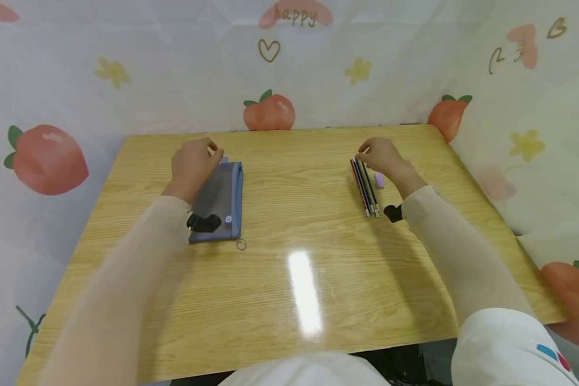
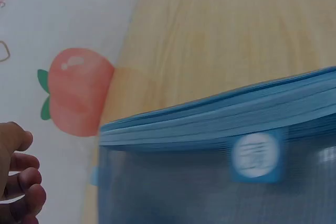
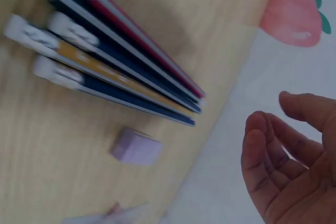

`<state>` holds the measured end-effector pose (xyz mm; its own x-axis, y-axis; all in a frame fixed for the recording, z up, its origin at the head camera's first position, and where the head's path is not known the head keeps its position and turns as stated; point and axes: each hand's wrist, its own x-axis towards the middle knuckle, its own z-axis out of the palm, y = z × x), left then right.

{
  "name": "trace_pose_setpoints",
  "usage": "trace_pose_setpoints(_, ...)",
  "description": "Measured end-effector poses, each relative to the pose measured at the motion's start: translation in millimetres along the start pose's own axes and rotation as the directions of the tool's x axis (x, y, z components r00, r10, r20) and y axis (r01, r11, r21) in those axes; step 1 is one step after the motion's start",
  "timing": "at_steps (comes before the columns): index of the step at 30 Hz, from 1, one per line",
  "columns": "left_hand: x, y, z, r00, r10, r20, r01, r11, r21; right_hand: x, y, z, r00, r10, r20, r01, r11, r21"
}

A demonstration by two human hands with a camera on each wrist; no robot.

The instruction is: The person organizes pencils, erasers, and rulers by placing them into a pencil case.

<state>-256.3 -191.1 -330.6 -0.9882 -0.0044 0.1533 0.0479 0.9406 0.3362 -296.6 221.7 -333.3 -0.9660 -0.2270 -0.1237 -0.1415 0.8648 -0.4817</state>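
A blue mesh zipper pouch (image 1: pixel 217 187) lies flat on the left part of the table, its zipper (image 2: pixel 220 121) along one side and a small round label (image 2: pixel 255 154) near it. My left hand (image 1: pixel 193 165) hovers over the pouch's far left part, fingers loosely curled around nothing. To the right lies a bundle of several pencils (image 3: pixel 123 72), dark blue, yellow and red, with white-tipped ends toward me. Beside them is a small purple eraser (image 3: pixel 137 146). Above the pencils' far ends is my right hand (image 1: pixel 386 160), its fingers loosely bent and holding nothing in the right wrist view.
The wooden table (image 1: pixel 289 214) is bordered at the back and sides by a white sheet (image 1: pixel 183 69) printed with peaches and flowers. A metal ring (image 1: pixel 241 244) hangs from the pouch's near corner. Light reflects off the table's front middle.
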Motion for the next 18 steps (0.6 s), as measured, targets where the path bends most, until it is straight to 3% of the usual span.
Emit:
trace_pose_setpoints(8,-31.0,-4.3,39.5,0.994,-0.080,-0.070,0.071,0.990,-0.121,-4.8,14,27,0.998,0.060,0.014,-0.059,0.993,-0.099)
trace_pose_setpoints(18,-50.4,-2.4,58.0,0.987,-0.153,-0.044,0.145,0.978,-0.148,0.9,12,49,0.991,0.123,-0.050,-0.130,0.975,-0.180)
